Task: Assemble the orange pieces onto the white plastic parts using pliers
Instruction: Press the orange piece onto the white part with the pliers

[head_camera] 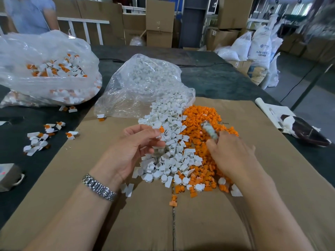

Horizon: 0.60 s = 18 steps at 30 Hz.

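Holding white part with orange piece [161, 132] pinched in left hand [135, 144] fingertips, above white parts pile [168, 142]; right hand [233, 154] wrapped round pliers [210, 130], tip blurred, jaw gap unclear; orange pieces [203, 116] heaped at 1 o'clock on cardboard [108, 178]; best steady part, squeeze square, not skewed

Flattened cardboard sheet [235, 205] covers the near end of a dark table [226, 80]. Wristwatch with metal link band [99, 187] at lower left. Far left table edge: small grey box [8, 175], partly cut off. Right table edge: dark brown object with white material on it [304, 132], blurred, lying on a white sheet. Behind the table: stacked cardboard boxes [159, 24], white sacks [258, 46] on the floor at right, a person in a light blue shirt [30, 14] at top left.
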{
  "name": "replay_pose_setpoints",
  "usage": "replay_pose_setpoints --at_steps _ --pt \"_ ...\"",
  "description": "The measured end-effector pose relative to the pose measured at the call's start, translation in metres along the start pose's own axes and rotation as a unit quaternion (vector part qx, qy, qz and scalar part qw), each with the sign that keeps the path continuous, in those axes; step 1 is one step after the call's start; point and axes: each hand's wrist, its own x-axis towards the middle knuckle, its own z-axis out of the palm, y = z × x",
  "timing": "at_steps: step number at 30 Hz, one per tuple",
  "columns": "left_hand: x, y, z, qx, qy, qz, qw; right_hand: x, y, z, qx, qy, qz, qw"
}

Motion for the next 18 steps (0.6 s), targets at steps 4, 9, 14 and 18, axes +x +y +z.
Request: replay_pose_setpoints --at_steps 4,9,14,18 --pt "-0.002 0.001 0.001 -0.004 0.009 0.014 1.000 -0.006 -0.004 -0.020 0.203 -0.022 -0.031 0.979" --pt "-0.003 0.002 0.000 -0.018 0.019 0.032 0.999 -0.026 -0.029 -0.032 0.306 -0.227 -0.078 0.921" --pt "-0.004 0.003 -0.002 -0.025 0.021 0.045 0.998 -0.037 -0.042 -0.028 0.269 -0.268 -0.126 0.916" --pt "-0.004 0.004 -0.002 -0.015 0.022 0.055 0.998 -0.040 -0.044 -0.027 0.236 -0.259 -0.144 0.926"
